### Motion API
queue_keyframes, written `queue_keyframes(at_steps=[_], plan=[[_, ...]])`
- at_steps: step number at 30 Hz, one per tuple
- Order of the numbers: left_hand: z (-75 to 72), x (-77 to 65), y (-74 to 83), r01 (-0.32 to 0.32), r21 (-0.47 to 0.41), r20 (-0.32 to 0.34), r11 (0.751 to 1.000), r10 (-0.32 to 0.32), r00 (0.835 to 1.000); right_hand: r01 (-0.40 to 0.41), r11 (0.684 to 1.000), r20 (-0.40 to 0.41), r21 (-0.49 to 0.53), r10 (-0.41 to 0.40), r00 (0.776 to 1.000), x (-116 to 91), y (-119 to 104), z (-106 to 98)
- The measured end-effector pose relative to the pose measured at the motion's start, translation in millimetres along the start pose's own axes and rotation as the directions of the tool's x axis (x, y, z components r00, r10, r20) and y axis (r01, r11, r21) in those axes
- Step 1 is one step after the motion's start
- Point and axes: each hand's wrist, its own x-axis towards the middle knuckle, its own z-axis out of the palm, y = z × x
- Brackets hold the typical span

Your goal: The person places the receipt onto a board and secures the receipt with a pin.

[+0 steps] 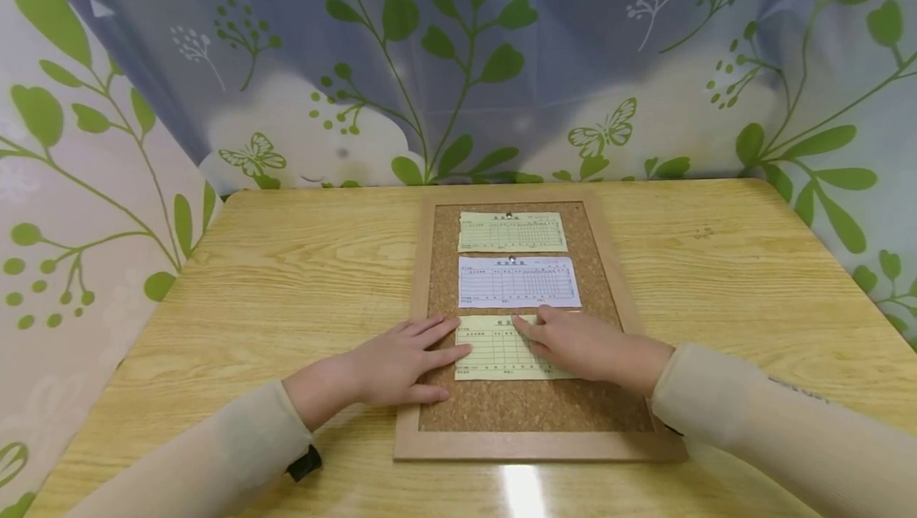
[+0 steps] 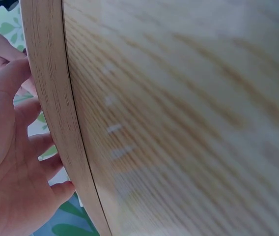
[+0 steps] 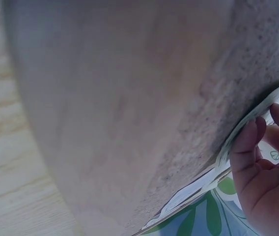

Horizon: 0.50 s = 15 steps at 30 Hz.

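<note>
A framed corkboard [image 1: 533, 407] lies on the table with three paper slips on it. The lowest yellow form slip [image 1: 487, 351] is under both hands. My left hand [image 1: 401, 363] lies with spread fingers across the board's left side, its fingertips on the slip's left edge. My right hand [image 1: 587, 344] presses a fingertip at the slip's top middle, with other fingers curled in the right wrist view. Whatever is under that fingertip is hidden. Above it are a white form slip [image 1: 516, 283] and another yellow form slip [image 1: 512, 233], each with a small pin [image 1: 509, 215] at its top.
The wooden table [image 1: 308, 263] extends on both sides of the corkboard. A leaf-patterned curtain [image 1: 530, 136] hangs behind the table's back edge. A small pin or dot [image 1: 576, 208] shows at the board's upper right corner.
</note>
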Motion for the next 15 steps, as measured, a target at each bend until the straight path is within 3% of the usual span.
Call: queue_keyframes(at_steps=[9, 15], plan=[[-0.7, 0.2, 0.6, -0.005, -0.012, 0.002, 1.000, 0.005, 1.000, -0.011, 0.999, 0.031, 0.038, 0.010, 0.999, 2.2, 1.5, -1.7], [-0.3, 0.4, 0.0, -0.004, -0.017, 0.003, 1.000, 0.004, 1.000, -0.054, 0.998, 0.113, 0.039, 0.049, 0.992, 6.9, 0.0, -5.7]])
